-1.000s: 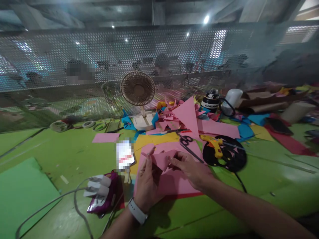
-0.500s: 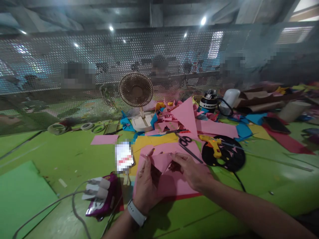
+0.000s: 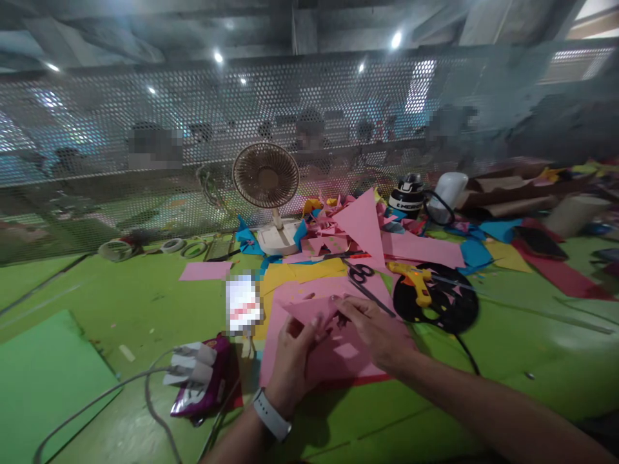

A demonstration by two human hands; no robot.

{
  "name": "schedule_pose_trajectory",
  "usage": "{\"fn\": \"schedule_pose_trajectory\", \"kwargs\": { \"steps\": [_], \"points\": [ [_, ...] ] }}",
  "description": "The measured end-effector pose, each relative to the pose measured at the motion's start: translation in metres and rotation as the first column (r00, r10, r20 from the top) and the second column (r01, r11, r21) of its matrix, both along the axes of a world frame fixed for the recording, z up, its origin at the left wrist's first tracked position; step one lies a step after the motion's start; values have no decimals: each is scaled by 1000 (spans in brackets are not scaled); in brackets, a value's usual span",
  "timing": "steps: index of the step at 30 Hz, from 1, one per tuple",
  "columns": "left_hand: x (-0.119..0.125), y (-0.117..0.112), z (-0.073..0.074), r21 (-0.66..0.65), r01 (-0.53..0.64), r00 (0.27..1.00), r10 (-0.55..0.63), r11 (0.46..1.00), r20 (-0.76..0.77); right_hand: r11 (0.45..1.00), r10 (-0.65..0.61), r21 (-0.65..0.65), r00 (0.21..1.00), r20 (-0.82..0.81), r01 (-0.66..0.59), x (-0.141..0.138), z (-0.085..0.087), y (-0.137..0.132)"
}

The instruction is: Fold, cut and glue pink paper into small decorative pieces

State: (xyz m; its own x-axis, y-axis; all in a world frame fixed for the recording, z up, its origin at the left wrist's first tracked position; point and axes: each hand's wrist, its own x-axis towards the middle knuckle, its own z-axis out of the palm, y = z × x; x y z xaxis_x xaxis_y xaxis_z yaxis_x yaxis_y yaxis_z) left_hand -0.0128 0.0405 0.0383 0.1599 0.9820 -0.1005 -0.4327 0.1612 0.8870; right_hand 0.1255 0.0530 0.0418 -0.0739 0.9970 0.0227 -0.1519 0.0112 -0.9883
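Left hand: in the head view, I see the left hand (image 3: 293, 354) gripping the near side of a pink piece (image 3: 307, 310) — thumb on top, the other fingers partly hidden.
Right hand: the right hand (image 3: 374, 328) pinches the same piece at its right end, thumb and forefinger drawn narrow; I can't tell how the fingers underneath sit.
Pink piece: it is between the two hands, raised just above a pink sheet (image 3: 353, 364); its exact folds are too blurred for me.
Wrist: a pale watch strap (image 3: 271, 414) rings the left one.
Right of the hands: scissors (image 3: 371, 296) lie along the sheet's far right part, and near them a yellow glue gun (image 3: 422, 291) rests on a black disc (image 3: 467, 312).
Left of the hands: a phone (image 3: 243, 303), its screen blurred out, and nearer the person a purple pouch (image 3: 222, 361) with white plugs (image 3: 197, 368) on top.
Beyond: a fan (image 3: 265, 177) stands before a mesh screen (image 3: 193, 96) — pink scraps (image 3: 333, 245) heap beside its base, and a black-and-white bottle (image 3: 405, 200) stands to their right.
Tabletop: bright green (image 3: 159, 303), under it all.
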Motion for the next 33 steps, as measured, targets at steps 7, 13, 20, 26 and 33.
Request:
{"fn": "schedule_pose_trajectory", "kwargs": {
  "steps": [7,13,20,26,33],
  "points": [
    [2,1,-7,-88,22,1000,-21,996,12,999,11,47,1000,14,-12,2,1,1],
    [2,0,-5,-86,8,1000,-7,996,12,997,-7,78,999,53,3,3,-1,4],
    [1,4,-10,-127,-63,998,63,990,-6,997,-5,73,999,32,3,4,-1,4],
    [0,6,-13,-85,-41,998,37,996,-58,997,-60,51,997,57,57,4,-4,5],
    [-2,6,-16,-55,-38,997,33,998,-76,966,-252,22,957,-142,258,17,-17,34]
  ]
}}
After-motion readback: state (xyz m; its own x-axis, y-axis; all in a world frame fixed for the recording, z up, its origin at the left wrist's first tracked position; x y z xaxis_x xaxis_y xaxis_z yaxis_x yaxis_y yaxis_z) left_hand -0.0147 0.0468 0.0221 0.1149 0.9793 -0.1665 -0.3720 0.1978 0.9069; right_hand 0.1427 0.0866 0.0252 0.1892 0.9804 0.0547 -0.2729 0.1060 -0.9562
